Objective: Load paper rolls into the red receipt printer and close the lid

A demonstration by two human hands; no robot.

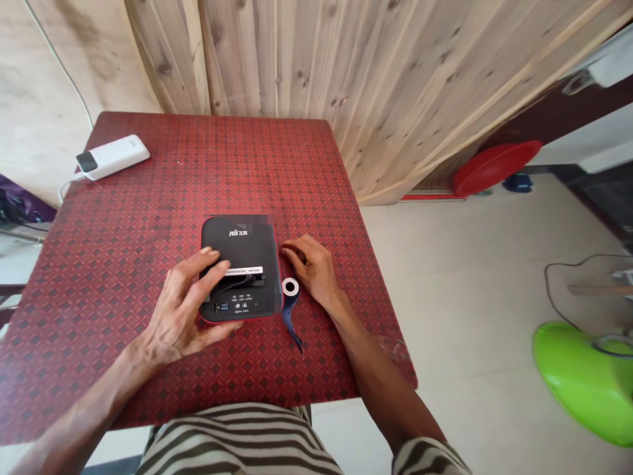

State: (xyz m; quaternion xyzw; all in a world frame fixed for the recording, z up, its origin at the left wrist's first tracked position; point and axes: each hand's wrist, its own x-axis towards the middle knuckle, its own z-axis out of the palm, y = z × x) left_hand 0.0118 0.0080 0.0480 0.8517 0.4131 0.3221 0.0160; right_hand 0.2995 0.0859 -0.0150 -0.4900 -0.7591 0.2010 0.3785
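Observation:
A black box-shaped device (242,254) with a red edge lies on the red patterned table (158,191). Its top carries white lettering, a slot, a white printed strip and small symbols. My left hand (185,303) grips the device from the left, fingers on top and thumb along the near edge. Close to the right side, my right hand (314,267) rests with curled fingers, the fingertips at the device's edge; what they pinch, if anything, is hidden. Between that hand and the device sits a small roll with a white core (291,287), a dark blue strip trailing from it toward me.
At the table's far left corner lies a white power bank-like device (113,157) with a cable. A wooden plank wall (277,66) stands behind the table. On the floor to the right are a green plastic object (578,382) and a red round object (497,168).

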